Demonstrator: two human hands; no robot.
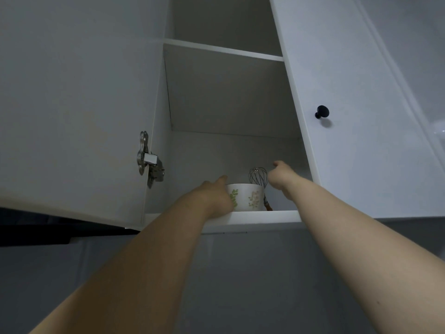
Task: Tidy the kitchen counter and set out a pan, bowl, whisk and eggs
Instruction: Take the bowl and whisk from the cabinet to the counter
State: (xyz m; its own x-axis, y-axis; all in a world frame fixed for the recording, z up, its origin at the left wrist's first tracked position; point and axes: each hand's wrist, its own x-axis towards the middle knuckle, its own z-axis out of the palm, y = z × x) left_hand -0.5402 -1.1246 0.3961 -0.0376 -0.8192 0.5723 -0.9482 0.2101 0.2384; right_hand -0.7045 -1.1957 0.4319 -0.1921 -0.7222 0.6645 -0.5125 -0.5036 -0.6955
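White cabinet [228, 97] open, leafy bowl [250, 197] on its bottom shelf [265, 216], left hand [214, 198] wrapped round the bowl's left side, whisk [258, 177] just behind the bowl, right hand [280, 175] right of the bowl beside the whisk, can't tell its grip

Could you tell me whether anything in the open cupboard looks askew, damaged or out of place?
Nothing stands out. The bowl sits upright on the bottom shelf with the left hand gripping its side; the whisk leans head-up just right of it, near the right hand. No spills or damage visible.
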